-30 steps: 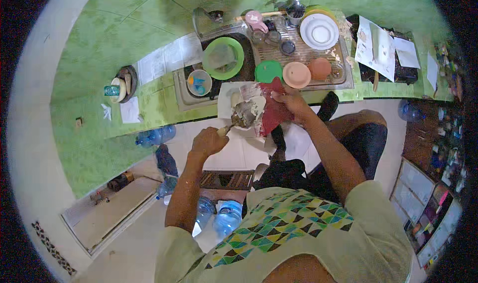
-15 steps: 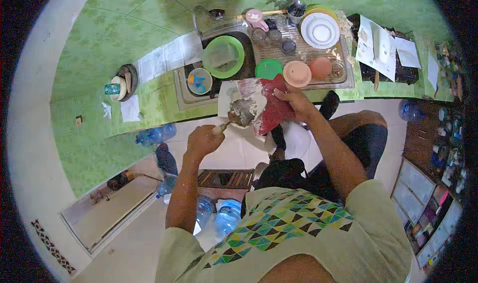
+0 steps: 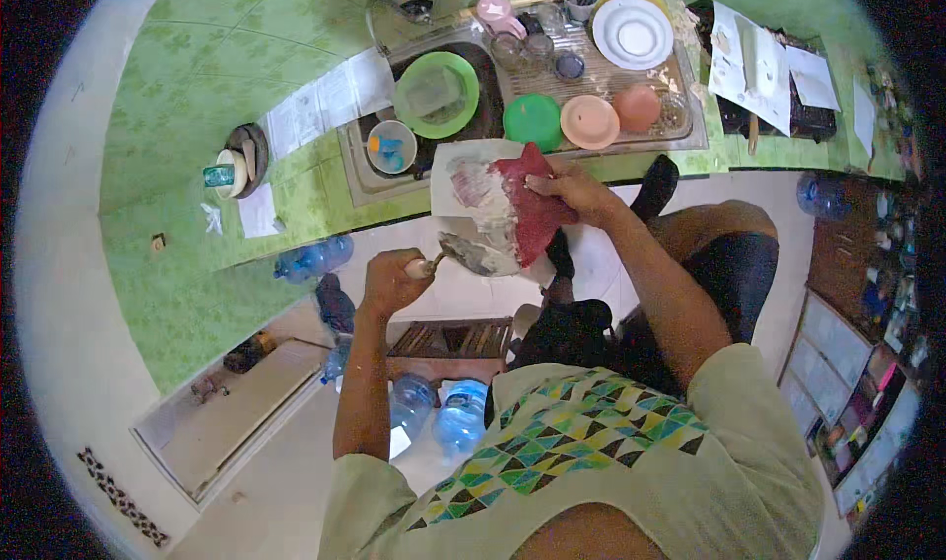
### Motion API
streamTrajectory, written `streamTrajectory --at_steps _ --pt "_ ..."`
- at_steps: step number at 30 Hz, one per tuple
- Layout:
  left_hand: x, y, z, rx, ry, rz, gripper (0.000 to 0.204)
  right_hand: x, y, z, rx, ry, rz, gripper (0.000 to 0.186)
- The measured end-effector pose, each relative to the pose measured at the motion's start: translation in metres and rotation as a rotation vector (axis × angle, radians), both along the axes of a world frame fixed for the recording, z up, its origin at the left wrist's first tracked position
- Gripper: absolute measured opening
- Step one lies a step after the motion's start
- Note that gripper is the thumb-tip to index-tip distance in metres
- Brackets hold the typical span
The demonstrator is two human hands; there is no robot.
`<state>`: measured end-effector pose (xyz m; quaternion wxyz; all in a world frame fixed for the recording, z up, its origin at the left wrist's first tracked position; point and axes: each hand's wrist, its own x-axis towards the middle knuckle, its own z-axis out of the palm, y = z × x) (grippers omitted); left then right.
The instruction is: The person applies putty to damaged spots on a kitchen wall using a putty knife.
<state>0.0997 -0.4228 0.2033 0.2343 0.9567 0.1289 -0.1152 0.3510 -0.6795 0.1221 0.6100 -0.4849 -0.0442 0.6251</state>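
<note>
My left hand [image 3: 392,282] is closed round the pale handle of a trowel [image 3: 468,254]. Its blade, coated in grey paste, lies against the lower edge of a flat red-and-white piece [image 3: 537,205]. White and grey paste is smeared across the middle of that piece; its exact kind I cannot make out. My right hand [image 3: 576,193] grips its red right side, thumb on top and the other fingers mostly hidden beneath. Both hands are in front of the sink counter.
Beyond the hands is a steel sink [image 3: 360,180] holding a green basin [image 3: 439,95] and a white bowl [image 3: 392,146]. Several dishes, including a white plate [image 3: 633,33], stand on the drainboard. Papers cover a stove [image 3: 803,116] at right. Water bottles [image 3: 461,412] stand on the floor.
The trowel has swept down and toward me to the piece's lower edge. The grey lump in the middle of the piece is gone from there, leaving a thin smear.
</note>
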Motion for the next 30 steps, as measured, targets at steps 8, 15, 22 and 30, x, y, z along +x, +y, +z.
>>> streamTrajectory --at_steps 8,15,22,30 --pt "0.007 0.005 -0.008 -0.119 0.023 -0.030 0.015 -0.009 0.012 0.041 0.056 0.073 -0.005 0.044" --pt "0.013 0.009 -0.016 -0.211 0.176 0.053 0.024 -0.014 0.015 0.015 0.162 0.185 -0.069 0.048" --pt "0.019 0.013 -0.024 0.027 -0.036 -0.056 0.025 0.000 0.003 0.006 0.086 0.153 -0.133 0.040" --pt "0.023 0.030 -0.028 0.024 -0.051 -0.032 0.025 0.016 -0.004 0.016 0.142 0.218 -0.180 0.041"
